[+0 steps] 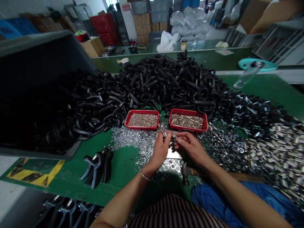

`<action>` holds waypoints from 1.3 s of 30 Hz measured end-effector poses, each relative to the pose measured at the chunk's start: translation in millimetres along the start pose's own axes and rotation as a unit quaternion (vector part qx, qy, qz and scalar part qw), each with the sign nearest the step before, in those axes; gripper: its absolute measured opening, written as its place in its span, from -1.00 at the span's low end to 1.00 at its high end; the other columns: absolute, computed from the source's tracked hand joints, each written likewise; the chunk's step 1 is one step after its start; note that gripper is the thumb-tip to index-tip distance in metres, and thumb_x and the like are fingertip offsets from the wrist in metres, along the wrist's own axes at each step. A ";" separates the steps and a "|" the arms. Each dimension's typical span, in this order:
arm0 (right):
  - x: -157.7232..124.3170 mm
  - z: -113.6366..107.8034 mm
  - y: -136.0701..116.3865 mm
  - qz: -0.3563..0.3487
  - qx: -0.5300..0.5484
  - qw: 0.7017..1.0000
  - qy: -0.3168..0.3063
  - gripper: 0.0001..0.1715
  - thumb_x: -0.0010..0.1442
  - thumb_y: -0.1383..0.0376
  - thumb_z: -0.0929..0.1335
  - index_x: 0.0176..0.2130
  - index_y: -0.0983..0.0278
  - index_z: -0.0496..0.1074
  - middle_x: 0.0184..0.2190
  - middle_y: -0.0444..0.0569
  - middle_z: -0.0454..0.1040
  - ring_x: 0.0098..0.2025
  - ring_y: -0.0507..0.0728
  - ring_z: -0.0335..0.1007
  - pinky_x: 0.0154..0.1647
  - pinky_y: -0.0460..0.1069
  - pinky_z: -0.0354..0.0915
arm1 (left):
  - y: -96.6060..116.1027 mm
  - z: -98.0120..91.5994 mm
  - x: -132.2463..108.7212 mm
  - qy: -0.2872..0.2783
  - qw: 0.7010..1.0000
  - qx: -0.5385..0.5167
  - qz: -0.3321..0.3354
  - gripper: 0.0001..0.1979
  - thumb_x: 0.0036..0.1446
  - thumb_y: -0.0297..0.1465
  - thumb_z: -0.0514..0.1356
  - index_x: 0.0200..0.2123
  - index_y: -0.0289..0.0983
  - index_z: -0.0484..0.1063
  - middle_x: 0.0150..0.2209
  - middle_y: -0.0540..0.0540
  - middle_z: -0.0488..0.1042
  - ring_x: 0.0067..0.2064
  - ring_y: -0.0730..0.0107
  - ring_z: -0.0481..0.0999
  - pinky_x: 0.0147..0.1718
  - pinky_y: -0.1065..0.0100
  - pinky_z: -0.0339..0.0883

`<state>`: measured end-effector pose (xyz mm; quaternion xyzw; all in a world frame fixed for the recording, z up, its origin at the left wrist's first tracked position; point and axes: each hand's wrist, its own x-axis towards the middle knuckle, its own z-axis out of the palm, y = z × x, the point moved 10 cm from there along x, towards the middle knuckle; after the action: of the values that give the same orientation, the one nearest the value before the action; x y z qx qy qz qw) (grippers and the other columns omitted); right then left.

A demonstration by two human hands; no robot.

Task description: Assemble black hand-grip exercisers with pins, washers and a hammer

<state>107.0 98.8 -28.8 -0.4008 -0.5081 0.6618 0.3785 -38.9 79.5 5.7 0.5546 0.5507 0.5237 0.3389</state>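
My left hand is closed around a small shiny metal piece that looks ribbed like a spring. Facing it, my right hand pinches with thumb and forefinger; what lies in that pinch is too small to make out. Both hands are above a flat metal plate, their fingertips nearly meeting. Behind them stand two red trays: the left tray holds tiny metal parts, the right tray thin metal pins. Loose metal rings lie around the plate. A hammer rests below my right wrist.
Black curved handles form a large heap behind the trays and spill from a tipped grey bin. Metal cylinders are piled at right. A few joined clamp-like handles lie at left. A clear bottle leans on a turquoise tray.
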 end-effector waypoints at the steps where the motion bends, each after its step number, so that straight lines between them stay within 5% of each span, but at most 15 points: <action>1: 2.2 12.7 8.9 0.029 0.067 0.997 -0.020 -0.72 0.24 0.12 0.42 -0.09 0.19 0.42 -0.27 -0.08 0.52 -0.30 0.07 0.48 -0.17 0.04 0.43 | -0.5 0.6 -0.5 0.007 1.000 0.015 -0.001 -0.74 0.40 -0.23 0.00 -0.11 -0.24 0.39 -0.12 -0.16 0.48 -0.05 0.28 0.46 0.03 0.19 0.28; 6: 4.5 36.7 31.0 0.088 0.167 0.979 -0.081 -0.73 0.22 0.13 0.44 -0.21 0.28 0.46 -0.30 -0.05 0.53 -0.36 0.01 0.45 -0.25 -0.03 0.44 | -6.2 0.4 -3.9 0.016 0.997 0.080 -0.016 -0.74 0.40 -0.21 -0.01 -0.17 -0.25 0.34 -0.18 -0.15 0.45 -0.12 0.27 0.43 -0.05 0.21 0.28; 10: 1.3 11.3 2.5 -0.087 -0.066 0.994 0.000 -0.78 0.24 0.18 0.43 -0.12 0.21 0.48 -0.31 -0.05 0.54 -0.28 0.11 0.49 -0.18 0.08 0.45 | -5.1 -0.9 -3.3 0.015 0.995 0.081 -0.048 -0.74 0.40 -0.21 -0.01 -0.21 -0.25 0.33 -0.21 -0.13 0.45 -0.16 0.27 0.43 -0.09 0.23 0.28; 14: -21.7 22.2 -42.0 -0.331 -0.319 0.887 0.045 -0.69 0.30 0.29 0.37 0.04 0.17 0.47 -0.12 0.06 0.54 -0.07 0.21 0.46 0.00 0.18 0.40 | 1.8 6.7 -0.2 -0.035 0.997 0.034 -0.061 -0.74 0.39 -0.21 0.01 -0.13 -0.25 0.37 -0.15 -0.14 0.48 -0.11 0.26 0.46 -0.04 0.23 0.28; 16: -26.0 30.6 -45.6 -0.360 -0.377 0.852 0.042 -0.62 0.36 0.30 0.31 0.15 0.17 0.41 -0.14 0.07 0.54 -0.09 0.21 0.46 -0.03 0.18 0.41 | 1.9 10.1 1.9 -0.056 0.997 0.007 -0.054 -0.74 0.38 -0.21 0.02 -0.10 -0.24 0.39 -0.11 -0.14 0.49 -0.06 0.27 0.46 -0.01 0.24 0.29; 19: -24.9 30.8 -35.8 -0.313 -0.447 0.838 -0.010 -0.54 0.39 0.26 0.27 0.25 0.19 0.30 -0.15 0.08 0.52 -0.11 0.21 0.46 -0.06 0.16 0.43 | -12.8 7.5 5.7 -0.052 0.995 -0.022 -0.078 -0.71 0.37 -0.19 0.02 -0.11 -0.24 0.41 -0.12 -0.13 0.49 -0.11 0.31 0.48 -0.08 0.28 0.34; 22: -27.0 -14.6 -30.3 -0.247 -0.498 0.831 -0.033 -0.53 0.39 0.20 0.27 0.24 0.20 0.28 -0.05 0.10 0.50 -0.03 0.22 0.45 0.01 0.14 0.41 | -32.1 -2.4 10.1 -0.028 0.992 -0.037 -0.119 -0.69 0.35 -0.15 0.03 -0.13 -0.24 0.41 -0.19 -0.09 0.49 -0.27 0.40 0.48 -0.24 0.35 0.38; 24: -22.7 -85.0 -41.6 -0.201 -0.542 0.813 0.071 -0.64 0.40 0.21 0.25 0.13 0.24 0.36 -0.01 0.12 0.49 0.00 0.21 0.43 0.07 0.13 0.36 | -38.8 -10.7 13.7 -0.006 0.991 -0.036 -0.128 -0.69 0.33 -0.13 0.05 -0.12 -0.23 0.41 -0.21 -0.06 0.48 -0.35 0.47 0.46 -0.29 0.39 0.38; 26: -11.8 -165.7 -51.4 -0.105 -0.614 0.757 0.199 -0.71 0.39 0.27 0.24 0.03 0.32 0.39 -0.07 0.16 0.50 -0.04 0.21 0.44 0.03 0.10 0.35 | -42.2 -14.3 16.0 0.016 0.989 -0.046 -0.138 -0.68 0.32 -0.12 0.06 -0.12 -0.23 0.41 -0.22 -0.04 0.48 -0.38 0.51 0.45 -0.32 0.42 0.37; 27: -2.4 -196.7 -52.4 -0.052 -0.658 0.718 0.222 -0.72 0.37 0.29 0.25 0.02 0.33 0.39 -0.06 0.18 0.49 -0.02 0.22 0.43 0.04 0.09 0.33 | -42.8 -12.6 16.0 0.023 0.988 -0.057 -0.145 -0.68 0.32 -0.11 0.06 -0.13 -0.23 0.41 -0.22 -0.04 0.48 -0.39 0.52 0.45 -0.35 0.43 0.36; 29: 19.9 -236.4 -57.9 -0.015 -0.678 0.695 0.239 -0.70 0.33 0.30 0.28 0.03 0.35 0.39 -0.04 0.24 0.47 0.02 0.27 0.41 0.01 0.11 0.32 | -40.6 -1.6 14.3 0.017 0.985 -0.080 -0.154 -0.66 0.30 -0.10 0.08 -0.14 -0.24 0.41 -0.23 -0.04 0.48 -0.41 0.52 0.45 -0.39 0.45 0.35; 33: 56.9 -264.7 -62.4 0.032 -0.682 0.687 0.247 -0.70 0.22 0.26 0.40 -0.09 0.39 0.42 -0.19 0.28 0.52 -0.16 0.32 0.48 -0.22 0.09 0.31 | -30.8 19.3 6.1 -0.028 0.984 -0.092 -0.152 -0.65 0.26 -0.09 0.13 -0.18 -0.27 0.43 -0.28 -0.06 0.49 -0.39 0.49 0.47 -0.38 0.44 0.35; 39: 33.2 -250.6 -92.8 -0.016 -0.633 0.703 0.324 -0.63 0.31 0.18 0.32 0.00 0.40 0.35 -0.12 0.39 0.50 -0.15 0.27 0.48 -0.21 0.11 0.25 | -59.8 -7.8 -6.9 0.044 0.952 -0.208 -0.220 -0.64 0.20 -0.09 0.22 -0.19 -0.29 0.41 -0.26 -0.05 0.45 -0.44 0.58 0.41 -0.40 0.47 0.30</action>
<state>332.0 239.7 16.3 -0.7278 -0.6596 0.0082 0.1875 -60.6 81.1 -50.9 0.3136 0.5522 0.5630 0.5290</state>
